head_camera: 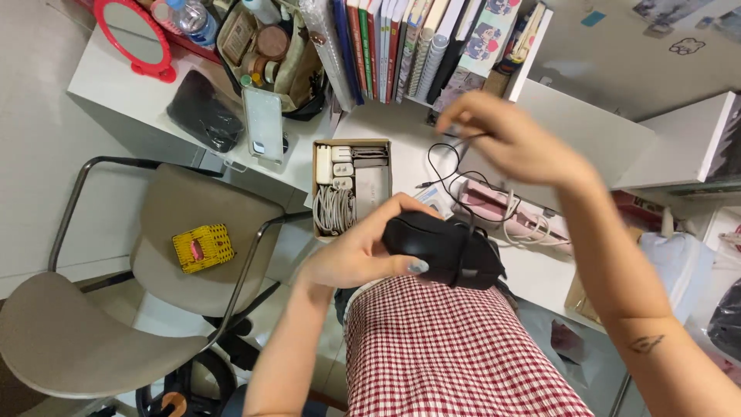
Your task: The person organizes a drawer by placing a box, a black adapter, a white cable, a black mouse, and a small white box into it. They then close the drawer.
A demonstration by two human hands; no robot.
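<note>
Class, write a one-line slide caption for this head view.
Left hand grips a black computer mouse while right hand pinches its thin black cable.

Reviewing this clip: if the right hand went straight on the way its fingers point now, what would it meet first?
The right hand, pinching the thin black cable, points up-left in the picture, toward the row of books on the white desk. The books look like the first thing in that line, though depth is unclear from overhead.

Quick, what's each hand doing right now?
Left hand: closed around a black computer mouse.
Right hand: fingers pinched on the mouse's thin black cable, lifted above the white desk.
</note>
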